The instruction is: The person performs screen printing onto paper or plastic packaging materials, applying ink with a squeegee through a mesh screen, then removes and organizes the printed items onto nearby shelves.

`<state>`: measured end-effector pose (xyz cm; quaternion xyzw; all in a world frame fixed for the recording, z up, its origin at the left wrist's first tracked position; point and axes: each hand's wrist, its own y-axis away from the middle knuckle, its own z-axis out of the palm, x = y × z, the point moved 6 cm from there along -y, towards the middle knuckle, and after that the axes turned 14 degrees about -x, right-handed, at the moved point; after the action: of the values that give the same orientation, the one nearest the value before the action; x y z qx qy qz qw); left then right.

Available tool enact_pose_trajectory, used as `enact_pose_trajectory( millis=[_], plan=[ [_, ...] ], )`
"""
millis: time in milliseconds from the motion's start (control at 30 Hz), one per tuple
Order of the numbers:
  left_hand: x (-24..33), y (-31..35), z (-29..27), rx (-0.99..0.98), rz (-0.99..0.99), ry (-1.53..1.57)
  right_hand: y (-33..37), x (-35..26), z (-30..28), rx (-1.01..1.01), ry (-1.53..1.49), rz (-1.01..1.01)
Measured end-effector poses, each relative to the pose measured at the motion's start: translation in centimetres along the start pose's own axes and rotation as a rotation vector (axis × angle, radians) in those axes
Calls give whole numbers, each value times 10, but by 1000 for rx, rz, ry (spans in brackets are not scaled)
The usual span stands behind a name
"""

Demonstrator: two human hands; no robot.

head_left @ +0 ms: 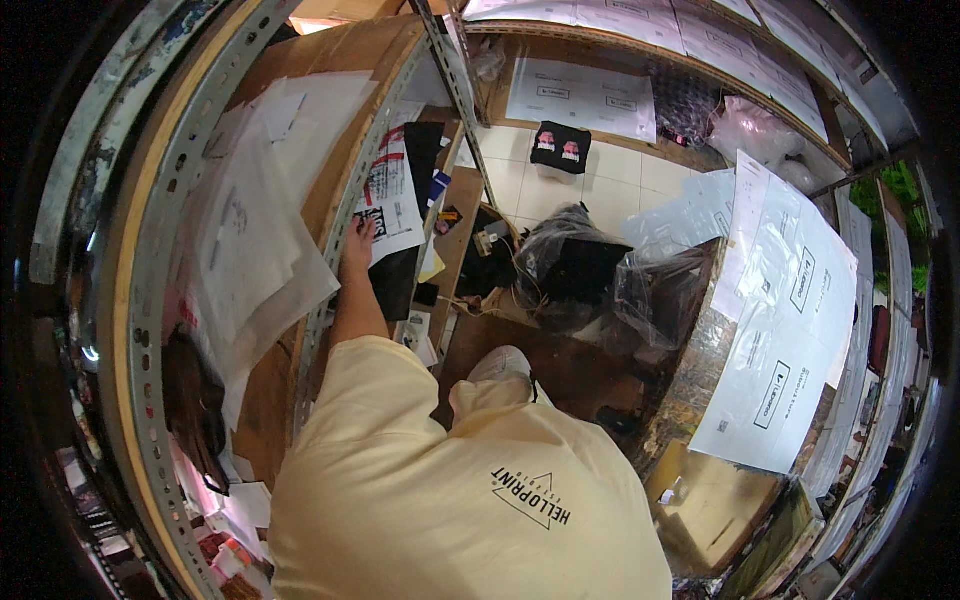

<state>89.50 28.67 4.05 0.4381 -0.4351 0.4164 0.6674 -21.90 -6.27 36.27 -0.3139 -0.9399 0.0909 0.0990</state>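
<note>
My left hand (358,243) reaches into a lower level of the metal-framed shelf on the left. Its fingers close on the near edge of a white sheet (400,215) printed in red and black. Under that sheet lies a black flat piece (396,288), which could be cloth or film. A dark blue item (438,188) sits beside the sheet's right edge. Part of my left hand is hidden, and how firmly it grips is hard to see. My right hand does not show.
Translucent sheets (255,240) cover the wooden shelf top (325,62) at left. Plastic-wrapped dark bundles (570,265) stand on the floor ahead, near a black printed item (560,148). White printed sheets (780,320) lie over a worn bench on the right. Metal racks enclose the space.
</note>
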Motion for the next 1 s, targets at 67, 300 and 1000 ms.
enact_pose_trajectory(
  millis=[67,300,1000],
  plan=[
    [-5,3,-4,32,-57,-33,3,0,1,10,0,-34],
    [-3,10,23,-259,-103,-1356,42,-45,-30,-24,-255,-48],
    [-18,-9,-41,-155,-51,-1249,68,-59,-31,16,-101,-36]
  ],
)
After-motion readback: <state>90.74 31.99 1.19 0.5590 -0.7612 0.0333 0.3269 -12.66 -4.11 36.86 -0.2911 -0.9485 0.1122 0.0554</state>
